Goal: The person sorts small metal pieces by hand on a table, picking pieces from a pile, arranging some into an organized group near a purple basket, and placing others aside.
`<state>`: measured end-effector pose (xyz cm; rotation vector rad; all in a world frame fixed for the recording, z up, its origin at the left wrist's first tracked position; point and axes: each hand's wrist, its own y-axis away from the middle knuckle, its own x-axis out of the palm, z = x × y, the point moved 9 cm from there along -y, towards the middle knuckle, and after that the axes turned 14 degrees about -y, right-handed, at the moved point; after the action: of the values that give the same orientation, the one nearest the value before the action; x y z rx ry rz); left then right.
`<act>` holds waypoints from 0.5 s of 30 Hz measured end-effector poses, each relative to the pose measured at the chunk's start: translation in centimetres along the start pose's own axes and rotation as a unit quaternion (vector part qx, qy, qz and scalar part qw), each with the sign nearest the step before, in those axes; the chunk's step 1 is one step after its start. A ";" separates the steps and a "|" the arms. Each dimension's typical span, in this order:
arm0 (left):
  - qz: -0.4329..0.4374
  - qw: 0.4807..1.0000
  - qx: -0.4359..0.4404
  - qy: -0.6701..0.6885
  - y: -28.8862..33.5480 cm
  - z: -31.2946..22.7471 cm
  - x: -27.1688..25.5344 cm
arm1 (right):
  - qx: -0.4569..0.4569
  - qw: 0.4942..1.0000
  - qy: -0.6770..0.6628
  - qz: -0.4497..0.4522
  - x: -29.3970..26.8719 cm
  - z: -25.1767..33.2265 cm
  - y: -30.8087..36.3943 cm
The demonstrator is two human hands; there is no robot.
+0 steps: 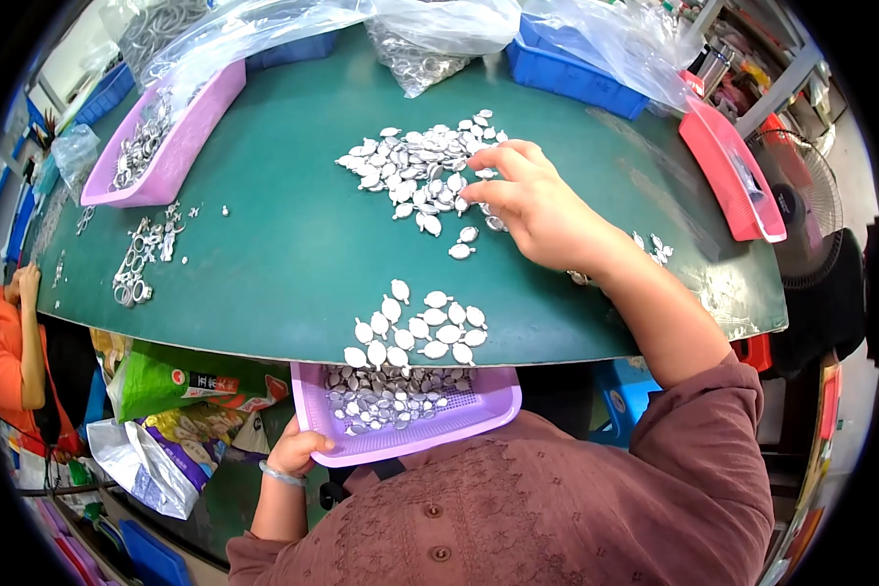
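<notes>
Right hand: stretched out over the green table, fingers curled down on the 3 o'clock edge of the loose heap; thumb and forefinger are close together, but I cannot tell whether a piece is pinched between them.
Left hand: below the table edge at 7 o'clock, clamped on the left rim of the purple tray.
Heap: small flat silver teardrop pieces, spread toward 12 o'clock on the table.
Sorted rows: same pieces laid side by side just above the near edge, straight over the tray.
Tray: perforated plastic, partly filled with more pieces, held against the table's edge.
Handling: the pieces look like stiff, light, smooth cast metal, likely slippery; best slid flat under fingertips or nipped across the narrow edges. The tray looks light yet flexible, so grip the rim.
Rings: at 9 o'clock, well apart.
Pink bin: at 10 o'clock, holding more rings.
</notes>
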<state>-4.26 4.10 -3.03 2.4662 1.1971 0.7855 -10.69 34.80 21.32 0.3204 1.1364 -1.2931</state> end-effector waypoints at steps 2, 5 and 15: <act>-0.002 1.000 0.002 -0.005 -0.1 0.0 -0.1 | -0.015 1.000 0.010 -0.006 -0.1 0.2 -0.1; -0.006 1.000 0.006 0.000 -0.1 -0.1 -0.3 | -0.029 0.999 -0.039 -0.001 -0.4 0.5 -0.1; -0.018 1.000 0.000 -0.005 0.1 0.4 -0.7 | -0.049 0.997 -0.050 0.029 0.9 1.2 0.3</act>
<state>-4.32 3.48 -3.56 2.4387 1.2324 0.7619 -9.97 33.50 21.06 0.2116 1.0943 -1.1856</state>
